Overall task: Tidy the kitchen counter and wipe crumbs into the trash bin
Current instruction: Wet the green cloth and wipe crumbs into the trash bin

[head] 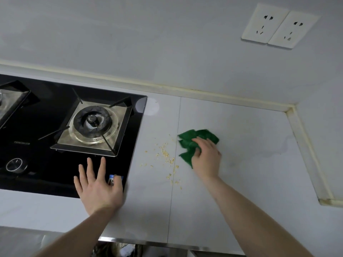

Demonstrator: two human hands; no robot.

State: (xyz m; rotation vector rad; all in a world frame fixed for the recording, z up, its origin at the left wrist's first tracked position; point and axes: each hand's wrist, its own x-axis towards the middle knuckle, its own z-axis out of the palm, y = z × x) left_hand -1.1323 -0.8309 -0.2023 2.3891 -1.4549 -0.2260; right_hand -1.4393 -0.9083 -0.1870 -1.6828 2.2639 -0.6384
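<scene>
The counter (241,182) looks like smooth, pale stone or tile with a faint sheen. The hob (46,173) is glossy black glass; its burner tray (118,115) is dull, stained metal. The green cloth (196,140) looks soft and matt. 2 sockets (278,26) are smooth white plastic.

The gas hob (37,127) is sitting at the left of the frame, set into the counter (250,182), with its burner (92,123) at centre left. The crumbs (165,156) are lying on the counter just right of the hob. The cloth (193,143) is lying right of the crumbs, under the right hand (206,154). The left hand (98,190) is resting over the hob's lower right corner. Two wall sockets (278,26) are sitting at upper right.
</scene>
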